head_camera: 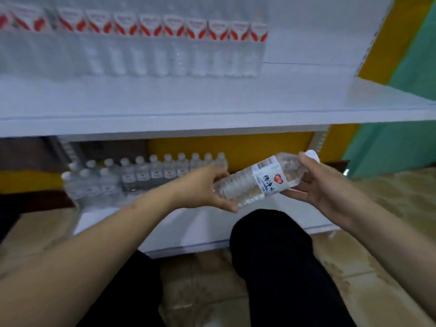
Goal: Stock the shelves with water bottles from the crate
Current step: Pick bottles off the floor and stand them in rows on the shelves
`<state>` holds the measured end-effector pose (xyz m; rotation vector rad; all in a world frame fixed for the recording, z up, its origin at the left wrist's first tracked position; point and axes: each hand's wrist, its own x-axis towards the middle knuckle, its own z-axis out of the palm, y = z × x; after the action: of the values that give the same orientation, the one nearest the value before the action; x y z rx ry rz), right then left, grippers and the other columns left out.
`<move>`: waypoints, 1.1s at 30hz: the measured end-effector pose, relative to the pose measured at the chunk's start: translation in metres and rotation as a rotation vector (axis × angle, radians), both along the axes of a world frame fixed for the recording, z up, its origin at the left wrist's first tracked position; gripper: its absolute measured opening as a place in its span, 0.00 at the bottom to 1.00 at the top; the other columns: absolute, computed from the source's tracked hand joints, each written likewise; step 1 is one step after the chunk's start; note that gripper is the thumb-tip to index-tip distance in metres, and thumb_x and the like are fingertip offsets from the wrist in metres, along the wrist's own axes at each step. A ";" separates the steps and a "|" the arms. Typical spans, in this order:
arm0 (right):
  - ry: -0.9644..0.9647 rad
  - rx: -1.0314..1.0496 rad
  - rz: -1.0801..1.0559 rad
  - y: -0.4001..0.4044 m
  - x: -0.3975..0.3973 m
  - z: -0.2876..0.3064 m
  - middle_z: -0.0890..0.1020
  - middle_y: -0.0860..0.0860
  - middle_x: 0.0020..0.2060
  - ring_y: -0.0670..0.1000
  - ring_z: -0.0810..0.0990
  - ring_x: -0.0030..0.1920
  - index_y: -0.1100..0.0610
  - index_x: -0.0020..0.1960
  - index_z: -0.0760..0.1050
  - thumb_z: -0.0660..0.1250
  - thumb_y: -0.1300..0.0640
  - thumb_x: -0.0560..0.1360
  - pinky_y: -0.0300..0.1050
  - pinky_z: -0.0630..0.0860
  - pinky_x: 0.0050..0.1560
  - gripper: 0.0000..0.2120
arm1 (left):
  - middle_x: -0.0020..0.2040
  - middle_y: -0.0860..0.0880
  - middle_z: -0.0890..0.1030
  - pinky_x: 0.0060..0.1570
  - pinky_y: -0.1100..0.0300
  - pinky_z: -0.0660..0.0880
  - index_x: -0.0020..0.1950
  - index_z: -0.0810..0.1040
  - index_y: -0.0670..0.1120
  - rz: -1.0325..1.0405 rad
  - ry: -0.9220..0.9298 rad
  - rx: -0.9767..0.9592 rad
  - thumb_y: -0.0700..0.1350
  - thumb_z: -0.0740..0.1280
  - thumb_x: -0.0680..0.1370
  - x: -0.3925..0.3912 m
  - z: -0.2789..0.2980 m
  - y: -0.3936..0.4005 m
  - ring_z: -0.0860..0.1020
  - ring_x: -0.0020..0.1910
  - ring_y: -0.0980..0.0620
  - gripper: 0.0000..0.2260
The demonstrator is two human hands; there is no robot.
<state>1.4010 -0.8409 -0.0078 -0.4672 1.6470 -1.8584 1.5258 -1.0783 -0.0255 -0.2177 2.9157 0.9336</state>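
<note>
A clear water bottle (257, 181) with a white label and white cap lies tilted between both hands, cap toward the upper right. My left hand (203, 187) grips its base end. My right hand (323, 185) holds the neck end near the cap. Behind the hands, on the bottom shelf (200, 230), several upright bottles (141, 173) stand in rows at the left. The upper shelf (212, 102) carries a long row of bottles with red-and-white labels (153, 43). No crate is in view.
Bare shelf surface lies to the right of both bottle rows. My knees in black trousers (271, 244) are bent just in front of the bottom shelf. A yellow and green wall (401, 55) stands at the right, and tiled floor (389, 220) spreads below it.
</note>
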 end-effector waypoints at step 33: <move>0.614 0.668 0.405 -0.582 0.039 -0.269 0.79 0.58 0.58 0.60 0.77 0.60 0.60 0.61 0.75 0.65 0.44 0.77 0.56 0.74 0.62 0.22 | 0.72 0.46 0.66 0.40 0.52 0.70 0.78 0.57 0.46 0.860 -0.110 -0.407 0.39 0.68 0.76 0.054 -0.239 -0.402 0.77 0.57 0.42 0.33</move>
<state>1.4401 -1.4230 -0.2764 -1.0348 2.2188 -0.8232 1.5800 -1.4802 -0.2640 -1.5617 2.8405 0.3101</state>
